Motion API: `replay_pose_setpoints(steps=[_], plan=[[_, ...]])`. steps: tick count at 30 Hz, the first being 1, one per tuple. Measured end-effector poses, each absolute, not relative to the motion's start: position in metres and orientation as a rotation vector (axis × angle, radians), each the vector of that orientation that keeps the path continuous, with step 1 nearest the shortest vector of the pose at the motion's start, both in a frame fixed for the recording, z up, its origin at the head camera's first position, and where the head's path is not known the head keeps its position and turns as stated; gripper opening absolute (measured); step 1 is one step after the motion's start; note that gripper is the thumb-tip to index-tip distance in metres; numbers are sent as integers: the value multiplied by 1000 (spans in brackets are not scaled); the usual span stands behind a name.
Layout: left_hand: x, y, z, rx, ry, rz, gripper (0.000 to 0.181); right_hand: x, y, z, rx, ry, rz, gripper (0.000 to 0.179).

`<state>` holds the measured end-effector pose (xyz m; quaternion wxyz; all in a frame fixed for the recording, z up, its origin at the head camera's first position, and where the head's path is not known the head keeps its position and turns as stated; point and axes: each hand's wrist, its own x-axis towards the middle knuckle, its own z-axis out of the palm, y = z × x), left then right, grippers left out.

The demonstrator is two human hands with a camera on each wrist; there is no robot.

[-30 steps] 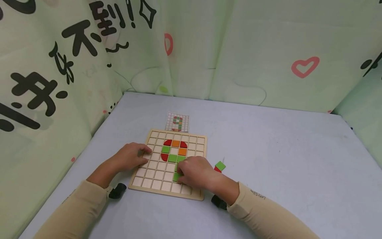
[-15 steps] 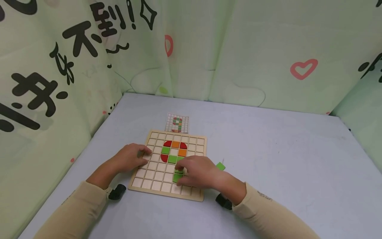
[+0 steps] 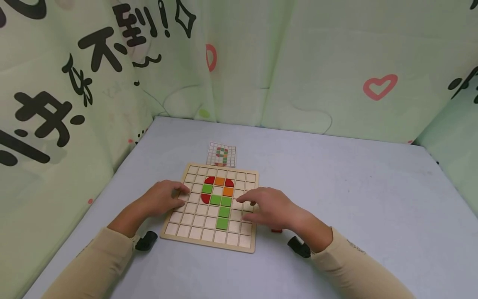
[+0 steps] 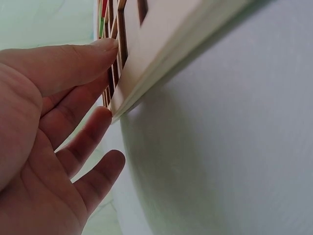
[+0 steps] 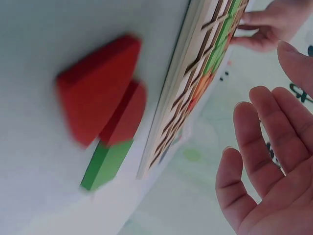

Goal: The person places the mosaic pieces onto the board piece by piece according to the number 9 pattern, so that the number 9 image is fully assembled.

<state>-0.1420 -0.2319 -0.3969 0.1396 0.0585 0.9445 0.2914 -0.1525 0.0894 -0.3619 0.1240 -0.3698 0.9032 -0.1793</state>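
Observation:
A wooden grid board (image 3: pixel 199 218) lies on the table, with green square tiles (image 3: pixel 224 212), two orange tiles (image 3: pixel 228 191) and three rounded red pieces (image 3: pixel 206 199) set in its cells. My left hand (image 3: pixel 160 197) rests at the board's left edge, thumb and fingers spread and holding nothing. Over the right edge hovers my right hand (image 3: pixel 274 207), its fingers relaxed with nothing in them. Beneath it in the right wrist view lie two loose red pieces (image 5: pixel 100 93) and a green tile (image 5: pixel 107 164) beside the board. In the head view the hand mostly hides them.
Just beyond the board's far edge lies a small card (image 3: pixel 210 155) printed with a coloured grid pattern. A pale green curtain (image 3: pixel 317 74) with black characters and pink hearts hangs around the back and sides of the white table (image 3: pixel 354 199).
My right hand has drawn back from the green tiles and moved right, uncovering their column. It now covers the loose green tile in the head view. The left hand stays where it was.

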Motion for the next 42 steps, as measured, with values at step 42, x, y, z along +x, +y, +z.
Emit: replay_pose_setpoints(steps=[42], plan=[[-142,-232,-399,169,2739,828,32,-149,144,-378,-863,2588,-565,37]])
